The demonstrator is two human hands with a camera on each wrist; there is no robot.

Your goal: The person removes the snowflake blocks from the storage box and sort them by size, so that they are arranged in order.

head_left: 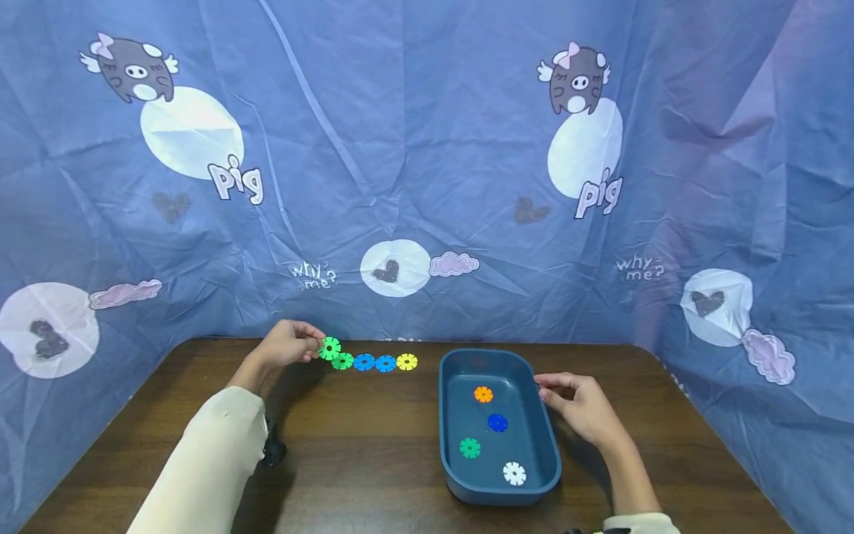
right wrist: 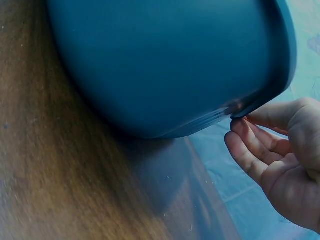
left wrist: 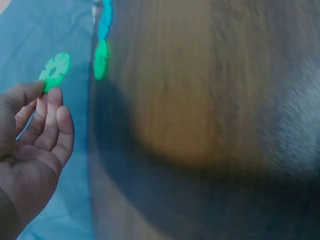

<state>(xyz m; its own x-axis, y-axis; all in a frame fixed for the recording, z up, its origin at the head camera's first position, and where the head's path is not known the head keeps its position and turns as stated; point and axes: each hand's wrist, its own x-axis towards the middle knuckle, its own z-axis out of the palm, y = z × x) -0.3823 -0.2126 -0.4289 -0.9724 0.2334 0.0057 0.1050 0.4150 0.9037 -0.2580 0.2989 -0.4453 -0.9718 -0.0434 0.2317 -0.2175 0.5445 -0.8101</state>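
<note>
My left hand (head_left: pixel 288 343) pinches a bright green notched plastic disc (head_left: pixel 330 348) between thumb and fingertips, raised off the table in the left wrist view. Just beside it, a row of similar discs lies near the table's back edge: a green disc (head_left: pixel 343 361), two blue discs (head_left: pixel 364 362) and a yellow disc (head_left: pixel 407 362) at the right end. My right hand (head_left: pixel 582 404) holds the right rim of a dark blue plastic tub (head_left: pixel 445 437), thumb and fingers on its edge. Inside lie an orange disc (head_left: pixel 483 394), a dark blue disc (head_left: pixel 497 423), a green disc (head_left: pixel 470 448) and a white disc (head_left: pixel 514 474).
The brown wooden table (head_left: pixel 360 460) ends at the back against a hanging blue cloth (head_left: pixel 400 148) printed with pigs and hearts. More of the cloth hangs at both sides. A small black object (head_left: pixel 274 451) shows by the left sleeve.
</note>
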